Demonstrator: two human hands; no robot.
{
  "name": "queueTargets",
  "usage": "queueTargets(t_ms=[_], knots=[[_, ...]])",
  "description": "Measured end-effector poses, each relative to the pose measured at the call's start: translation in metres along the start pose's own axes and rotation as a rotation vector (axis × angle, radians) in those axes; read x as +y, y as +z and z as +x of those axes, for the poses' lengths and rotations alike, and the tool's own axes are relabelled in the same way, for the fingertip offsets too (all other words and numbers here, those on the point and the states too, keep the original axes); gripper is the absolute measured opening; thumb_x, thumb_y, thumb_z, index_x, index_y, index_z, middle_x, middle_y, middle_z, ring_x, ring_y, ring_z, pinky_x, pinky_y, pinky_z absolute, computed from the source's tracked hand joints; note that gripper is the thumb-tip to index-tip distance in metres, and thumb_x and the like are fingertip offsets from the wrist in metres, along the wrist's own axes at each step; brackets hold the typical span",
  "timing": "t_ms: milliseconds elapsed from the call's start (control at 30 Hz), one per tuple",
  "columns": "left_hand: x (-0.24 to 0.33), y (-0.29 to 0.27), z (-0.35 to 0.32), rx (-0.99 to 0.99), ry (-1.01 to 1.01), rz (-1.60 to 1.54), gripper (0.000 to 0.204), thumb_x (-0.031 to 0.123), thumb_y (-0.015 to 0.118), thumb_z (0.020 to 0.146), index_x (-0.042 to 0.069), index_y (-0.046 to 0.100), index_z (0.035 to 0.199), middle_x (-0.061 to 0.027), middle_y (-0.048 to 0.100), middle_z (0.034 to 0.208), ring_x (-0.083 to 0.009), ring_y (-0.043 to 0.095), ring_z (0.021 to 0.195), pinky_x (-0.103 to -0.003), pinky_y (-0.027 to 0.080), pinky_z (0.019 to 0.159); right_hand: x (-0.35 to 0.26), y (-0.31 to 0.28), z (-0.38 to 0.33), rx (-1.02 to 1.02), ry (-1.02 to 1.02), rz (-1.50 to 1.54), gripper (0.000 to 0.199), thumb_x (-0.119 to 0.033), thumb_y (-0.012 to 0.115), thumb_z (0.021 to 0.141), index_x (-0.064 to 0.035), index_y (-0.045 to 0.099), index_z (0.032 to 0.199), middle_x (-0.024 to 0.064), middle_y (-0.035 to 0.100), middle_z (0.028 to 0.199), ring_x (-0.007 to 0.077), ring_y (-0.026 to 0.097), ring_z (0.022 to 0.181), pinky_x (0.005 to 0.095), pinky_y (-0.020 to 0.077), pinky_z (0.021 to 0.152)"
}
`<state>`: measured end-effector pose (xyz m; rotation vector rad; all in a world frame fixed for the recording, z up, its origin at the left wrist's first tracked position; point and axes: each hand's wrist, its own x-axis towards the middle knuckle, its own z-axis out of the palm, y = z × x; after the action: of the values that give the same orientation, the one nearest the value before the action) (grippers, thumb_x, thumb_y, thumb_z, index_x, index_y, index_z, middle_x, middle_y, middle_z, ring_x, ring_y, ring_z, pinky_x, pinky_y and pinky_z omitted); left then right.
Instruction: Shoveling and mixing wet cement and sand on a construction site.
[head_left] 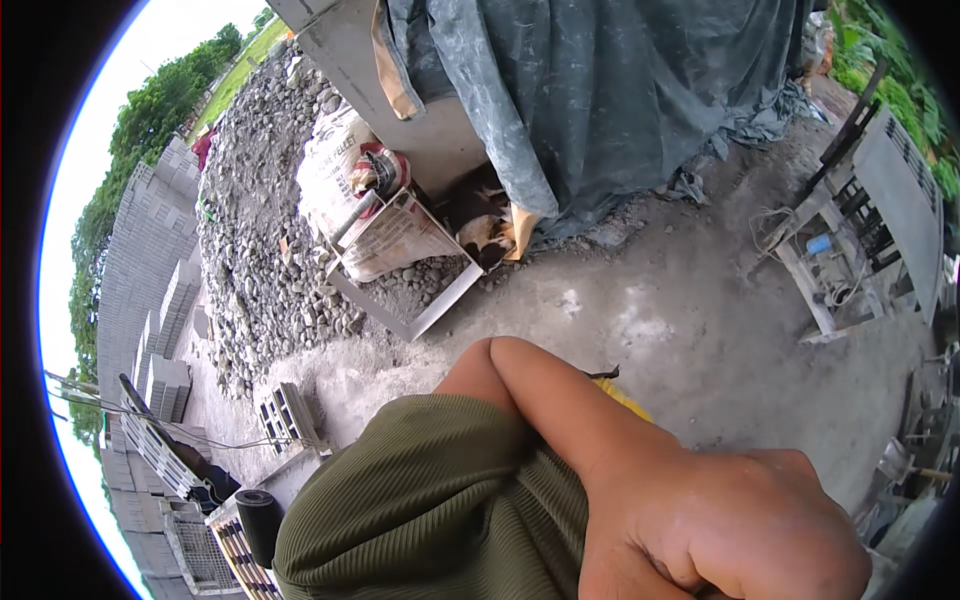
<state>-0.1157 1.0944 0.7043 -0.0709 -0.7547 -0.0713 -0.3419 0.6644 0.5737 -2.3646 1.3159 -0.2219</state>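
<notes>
The fingers of the hand (720, 525) at the near right curl down out of view past the lower edge, so whether they pinch anything cannot be told. Which hand it is cannot be told either. Its forearm runs up and left to a bent elbow against an olive ribbed sleeve (440, 500). Just behind the forearm, a bit of a yellow thing (628, 397) peeks out, mostly hidden. Beyond lies a concrete floor (640, 320). Farther off, a metal frame (405, 265) holds gravel, with a white sack (335, 170) beside it and a grey tarpaulin (600, 90) to the right. Stacked concrete blocks (150, 260) stand at the far left.
</notes>
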Motion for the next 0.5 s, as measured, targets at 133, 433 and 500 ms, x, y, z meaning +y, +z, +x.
queueTargets(t_ms=[133,433,500], knots=[[0.018,0.004,0.001,0.083,-0.073,0.157,0.026,0.031,0.063,0.070,0.007,0.056,0.063,-0.0023,0.053,0.057,-0.0155,0.051,0.045,-0.024,0.034,0.043,0.000,-0.001,-0.001,-0.001,0.028,0.002,0.012,-0.004,0.052,0.052,-0.0045,0.047,0.063,0.0010,0.046,0.058,0.0130,0.042,0.051,0.0248,0.0340,0.046],[0.018,-0.044,0.022,-0.665,-0.020,0.290,0.037,0.038,0.047,0.080,0.009,0.045,0.058,-0.0034,0.041,0.050,-0.0209,0.040,0.040,-0.028,0.028,0.049,0.010,-0.008,-0.012,0.014,0.051,0.019,0.017,-0.004,0.052,0.048,-0.0041,0.047,0.064,0.0000,0.044,0.058,0.0115,0.040,0.050,0.0241,0.0327,0.044],[0.025,-0.041,0.027,-0.655,-0.037,0.321,0.035,0.038,0.048,0.080,0.010,0.045,0.059,-0.0023,0.042,0.051,-0.0201,0.040,0.040,-0.028,0.028,0.049,0.009,-0.009,-0.013,0.013,0.050,0.016,0.018,-0.004,0.052,0.047,-0.0041,0.047,0.065,-0.0002,0.044,0.058,0.0112,0.040,0.049,0.0240,0.0324,0.044]])
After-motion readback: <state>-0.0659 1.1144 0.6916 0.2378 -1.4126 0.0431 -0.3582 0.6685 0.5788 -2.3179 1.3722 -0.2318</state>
